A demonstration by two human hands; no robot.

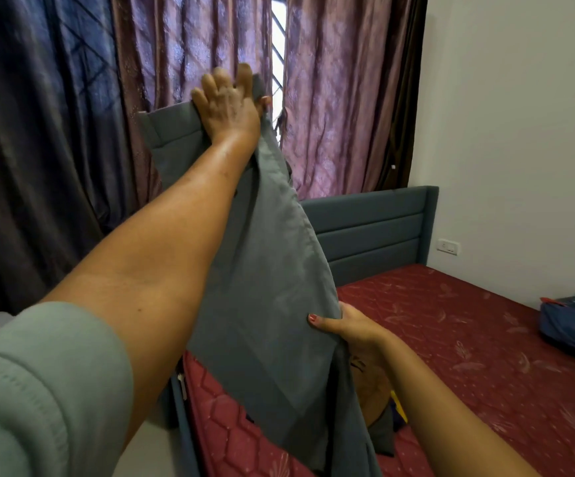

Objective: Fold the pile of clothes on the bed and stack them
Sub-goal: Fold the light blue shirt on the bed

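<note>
Left hand, raised high, is gripping the top of the garment so that I am letting it hang straight over the bed; right hand is pinching its lower edge, likely steadying it for folding

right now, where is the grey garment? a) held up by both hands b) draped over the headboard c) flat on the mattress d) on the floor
a: the left hand holds the top of the grey garment up high, while the right hand pinches its edge lower down.
</note>
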